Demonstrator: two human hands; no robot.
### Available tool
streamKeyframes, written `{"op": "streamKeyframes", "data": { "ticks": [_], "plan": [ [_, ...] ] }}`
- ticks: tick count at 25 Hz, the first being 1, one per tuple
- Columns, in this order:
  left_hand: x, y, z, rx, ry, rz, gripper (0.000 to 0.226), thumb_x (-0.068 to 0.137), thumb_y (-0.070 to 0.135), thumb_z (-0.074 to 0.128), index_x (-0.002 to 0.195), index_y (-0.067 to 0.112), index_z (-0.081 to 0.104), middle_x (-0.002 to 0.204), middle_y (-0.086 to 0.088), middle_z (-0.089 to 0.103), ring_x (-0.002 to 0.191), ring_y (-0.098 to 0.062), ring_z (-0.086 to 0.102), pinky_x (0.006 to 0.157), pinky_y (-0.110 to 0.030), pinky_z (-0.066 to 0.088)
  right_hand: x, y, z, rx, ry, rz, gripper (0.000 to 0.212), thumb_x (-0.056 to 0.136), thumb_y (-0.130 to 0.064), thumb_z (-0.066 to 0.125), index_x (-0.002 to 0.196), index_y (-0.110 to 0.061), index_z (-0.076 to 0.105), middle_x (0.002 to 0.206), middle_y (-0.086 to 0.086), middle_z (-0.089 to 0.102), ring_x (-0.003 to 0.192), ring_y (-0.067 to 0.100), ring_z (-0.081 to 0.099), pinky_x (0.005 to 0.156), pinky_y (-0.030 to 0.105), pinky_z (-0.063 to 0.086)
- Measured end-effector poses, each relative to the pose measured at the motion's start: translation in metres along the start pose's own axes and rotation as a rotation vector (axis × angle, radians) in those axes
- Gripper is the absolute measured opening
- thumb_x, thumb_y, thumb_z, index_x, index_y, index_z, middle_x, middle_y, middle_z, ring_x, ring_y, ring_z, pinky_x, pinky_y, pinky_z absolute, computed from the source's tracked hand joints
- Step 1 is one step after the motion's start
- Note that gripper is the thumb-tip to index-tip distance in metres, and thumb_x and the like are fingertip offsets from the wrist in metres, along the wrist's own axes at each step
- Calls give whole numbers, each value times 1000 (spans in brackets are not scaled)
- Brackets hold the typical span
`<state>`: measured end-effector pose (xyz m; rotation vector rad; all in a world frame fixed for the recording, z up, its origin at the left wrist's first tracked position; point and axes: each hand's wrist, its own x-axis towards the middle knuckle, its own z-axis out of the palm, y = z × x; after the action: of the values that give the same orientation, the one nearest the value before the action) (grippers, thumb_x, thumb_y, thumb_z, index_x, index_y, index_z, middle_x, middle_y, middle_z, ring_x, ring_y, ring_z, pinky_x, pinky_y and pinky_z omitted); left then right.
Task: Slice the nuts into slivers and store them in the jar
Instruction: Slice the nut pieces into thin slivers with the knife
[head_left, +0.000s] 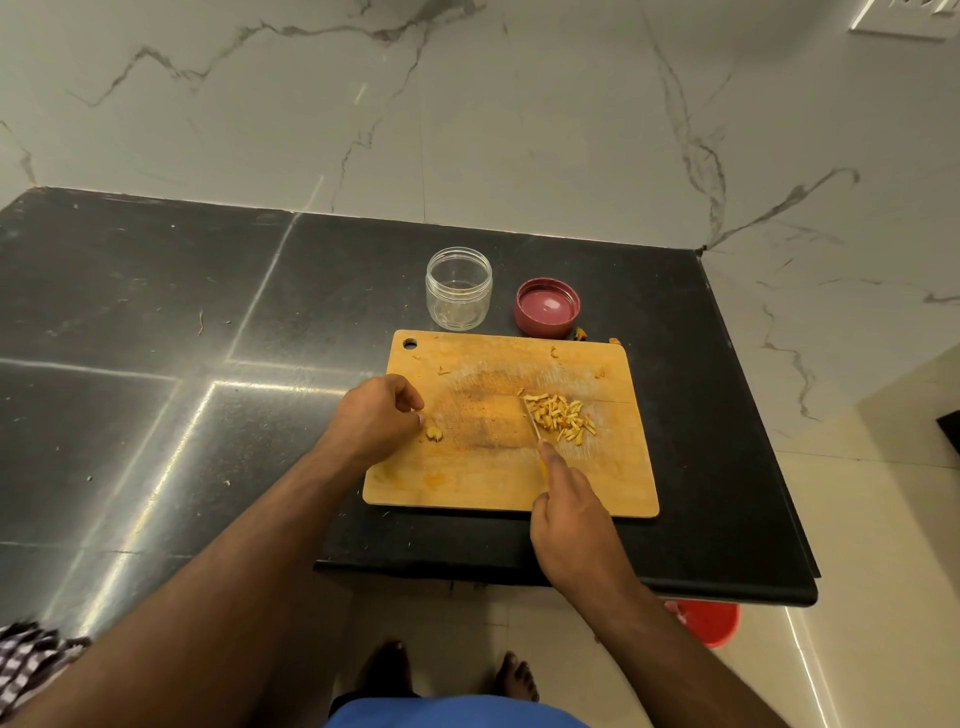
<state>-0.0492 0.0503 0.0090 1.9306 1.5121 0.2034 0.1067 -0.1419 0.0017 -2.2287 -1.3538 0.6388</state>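
Mid-slicing: the right hand (569, 525) grips a knife (532, 423) beside the sliver pile (561, 418), the left hand (376, 415) pinches a nut (434, 432) to cut next, and the jar (458, 288) waits open.

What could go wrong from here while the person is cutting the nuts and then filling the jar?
1. The left hand has its fingertips right at the small nut piece on the cutting board; cutting something so small may nick a finger.
2. The slivers lie loose against the knife held by the right hand; a sweep could scatter them onto the counter, where bits already lie.
3. The jar has a narrow mouth, so slivers may spill.
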Motion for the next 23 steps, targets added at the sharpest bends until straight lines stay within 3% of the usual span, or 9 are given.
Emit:
{"op": "streamKeyframes", "data": {
  "ticks": [5,9,13,18,23],
  "plan": [
    [1,0,0,-54,-10,3,8,90,20,71,93,24,64,89,5,61,82,-10,56,61,-23,42,-19,4,-2,-30,-37,-48,54,103,-15,36,155,-21,23,125,-1,49,89,13,56,71,23,48],
    [-1,15,0,-125,64,61,4,94,20,67,97,21,65,87,9,60,82,-10,55,59,-21,40,-23,5,-6,6,-5,-76,55,101,-15,35,154,-25,25,125,3,51,102,21,56,79,25,44],
    [-4,34,11,-119,-26,111,8,96,18,65,103,21,67,96,9,62,89,-9,57,63,-20,42,-25,5,-7,55,-39,-79,55,104,-24,36,155,-35,18,104,-13,45,73,13,53,63,30,49],
    [-4,49,26,-41,-108,181,13,96,18,65,108,23,68,105,5,67,84,-5,57,60,-15,40,-27,-1,-9,156,-48,-40,54,104,-25,38,154,-37,22,109,-19,42,88,7,56,75,31,53],
    [3,48,24,7,-59,167,26,100,11,55,119,21,70,126,2,66,107,-13,59,81,-21,45,-26,-1,-13,221,-48,11,55,104,-22,39,155,-35,24,117,-18,42,87,5,58,74,25,53]
  ]
}}
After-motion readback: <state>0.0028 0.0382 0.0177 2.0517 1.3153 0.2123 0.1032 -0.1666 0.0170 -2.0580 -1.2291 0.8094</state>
